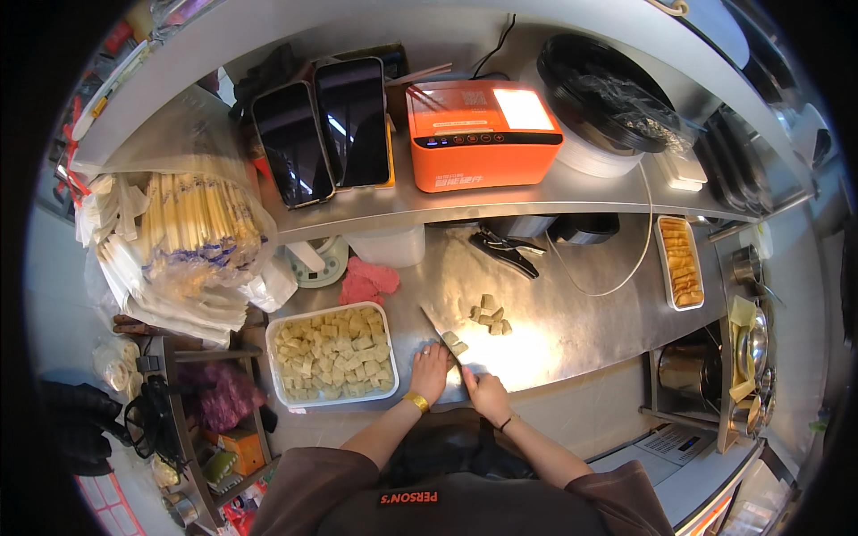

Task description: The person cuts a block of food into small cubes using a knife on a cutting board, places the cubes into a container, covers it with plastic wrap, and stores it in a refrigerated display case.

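Observation:
My right hand grips a knife, its blade slanting away to the left across the steel counter. Close along the blade's left side, my left hand has its fingertips down; whether they pinch a piece of food cannot be made out. Cut pieces of greyish-beige food lie against the blade's right side. Several loose cubes of the same food sit farther up the counter. To the left of my left hand stands a white plastic tray, filled with many such cubes.
A pink cloth, a digital scale and a black hole punch-like tool lie behind the tray and cubes. A tray of golden rolled food stands at right. Above runs a steel shelf with phones and an orange device.

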Action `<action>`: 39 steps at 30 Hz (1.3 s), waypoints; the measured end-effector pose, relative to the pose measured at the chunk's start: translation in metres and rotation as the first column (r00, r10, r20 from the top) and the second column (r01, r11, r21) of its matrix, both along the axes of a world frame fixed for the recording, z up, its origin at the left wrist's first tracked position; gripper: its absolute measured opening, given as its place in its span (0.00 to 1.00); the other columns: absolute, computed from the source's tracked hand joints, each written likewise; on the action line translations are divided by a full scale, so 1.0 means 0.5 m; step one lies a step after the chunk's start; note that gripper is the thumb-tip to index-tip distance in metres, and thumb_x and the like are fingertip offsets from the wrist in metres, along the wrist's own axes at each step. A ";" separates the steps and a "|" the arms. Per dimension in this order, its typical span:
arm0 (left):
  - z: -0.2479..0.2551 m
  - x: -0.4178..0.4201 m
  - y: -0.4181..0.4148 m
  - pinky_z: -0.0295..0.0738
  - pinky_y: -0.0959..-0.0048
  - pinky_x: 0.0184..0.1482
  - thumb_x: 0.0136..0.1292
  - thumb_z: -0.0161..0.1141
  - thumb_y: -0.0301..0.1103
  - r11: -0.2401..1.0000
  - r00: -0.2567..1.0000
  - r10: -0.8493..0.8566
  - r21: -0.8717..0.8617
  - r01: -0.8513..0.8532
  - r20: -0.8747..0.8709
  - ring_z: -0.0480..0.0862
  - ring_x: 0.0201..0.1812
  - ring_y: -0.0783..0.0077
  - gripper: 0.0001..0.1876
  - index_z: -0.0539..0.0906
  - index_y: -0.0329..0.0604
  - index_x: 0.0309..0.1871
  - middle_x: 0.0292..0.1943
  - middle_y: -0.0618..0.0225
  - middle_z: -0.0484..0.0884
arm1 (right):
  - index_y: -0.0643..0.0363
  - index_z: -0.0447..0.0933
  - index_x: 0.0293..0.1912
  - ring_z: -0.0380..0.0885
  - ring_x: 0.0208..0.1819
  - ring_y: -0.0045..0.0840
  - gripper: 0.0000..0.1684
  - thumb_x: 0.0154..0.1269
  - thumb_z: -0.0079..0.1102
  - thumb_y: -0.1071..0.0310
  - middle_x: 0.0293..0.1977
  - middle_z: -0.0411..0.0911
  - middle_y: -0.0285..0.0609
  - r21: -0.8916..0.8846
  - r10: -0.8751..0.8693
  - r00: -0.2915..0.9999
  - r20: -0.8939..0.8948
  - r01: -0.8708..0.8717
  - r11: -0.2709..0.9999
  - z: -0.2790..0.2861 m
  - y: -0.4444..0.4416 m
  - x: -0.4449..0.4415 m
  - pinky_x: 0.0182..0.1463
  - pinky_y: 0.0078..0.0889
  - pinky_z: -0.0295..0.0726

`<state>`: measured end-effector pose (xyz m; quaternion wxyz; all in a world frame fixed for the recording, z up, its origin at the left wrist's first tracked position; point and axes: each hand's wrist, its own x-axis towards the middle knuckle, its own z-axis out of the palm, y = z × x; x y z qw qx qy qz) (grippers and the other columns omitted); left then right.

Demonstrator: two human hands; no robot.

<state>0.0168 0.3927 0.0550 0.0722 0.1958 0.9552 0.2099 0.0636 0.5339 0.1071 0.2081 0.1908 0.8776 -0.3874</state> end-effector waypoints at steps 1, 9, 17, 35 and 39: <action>0.000 0.002 -0.005 0.65 0.61 0.47 0.56 0.58 0.34 1.000 1.000 -0.001 0.015 0.002 -0.017 0.72 0.46 0.58 0.10 0.73 0.40 0.40 0.39 0.60 0.71 | 0.67 0.79 0.26 0.76 0.30 0.54 0.36 0.66 0.42 0.41 0.22 0.74 0.63 0.014 0.009 1.000 0.003 -0.009 1.000 0.006 -0.002 -0.015 0.37 0.48 0.73; 0.045 0.027 -0.033 0.64 0.60 0.46 0.56 0.58 0.32 0.990 0.986 0.123 0.083 -0.114 -0.114 0.71 0.44 0.56 0.10 0.72 0.41 0.38 0.38 0.60 0.70 | 0.71 0.78 0.26 0.77 0.30 0.55 0.40 0.67 0.41 0.39 0.21 0.73 0.65 -0.025 -0.023 1.000 -0.013 0.023 0.999 0.057 0.052 0.011 0.36 0.46 0.73; 0.022 0.026 -0.026 0.65 0.63 0.47 0.60 0.55 0.35 0.996 0.996 0.086 -0.008 -0.086 0.006 0.72 0.45 0.60 0.08 0.74 0.41 0.37 0.38 0.62 0.72 | 0.71 0.76 0.23 0.75 0.26 0.54 0.39 0.68 0.41 0.41 0.17 0.71 0.63 -0.061 0.119 0.991 0.066 -0.115 0.992 0.083 0.067 0.099 0.34 0.47 0.72; 0.049 0.061 -0.054 0.66 0.62 0.43 0.59 0.53 0.32 0.993 0.988 0.119 0.009 -0.118 -0.104 0.72 0.42 0.58 0.05 0.71 0.42 0.35 0.36 0.61 0.71 | 0.70 0.76 0.23 0.75 0.24 0.49 0.38 0.68 0.41 0.41 0.17 0.72 0.59 -0.183 0.126 0.986 0.106 -0.105 0.978 0.101 0.070 0.084 0.33 0.44 0.71; 0.006 0.070 -0.040 0.70 0.62 0.43 0.60 0.51 0.30 0.987 0.987 0.159 -0.021 -0.159 -0.010 0.73 0.43 0.57 0.04 0.71 0.40 0.36 0.36 0.60 0.71 | 0.70 0.76 0.25 0.75 0.24 0.49 0.37 0.68 0.42 0.42 0.17 0.73 0.60 -0.153 0.159 0.977 0.142 -0.137 0.979 0.064 0.062 0.111 0.33 0.44 0.71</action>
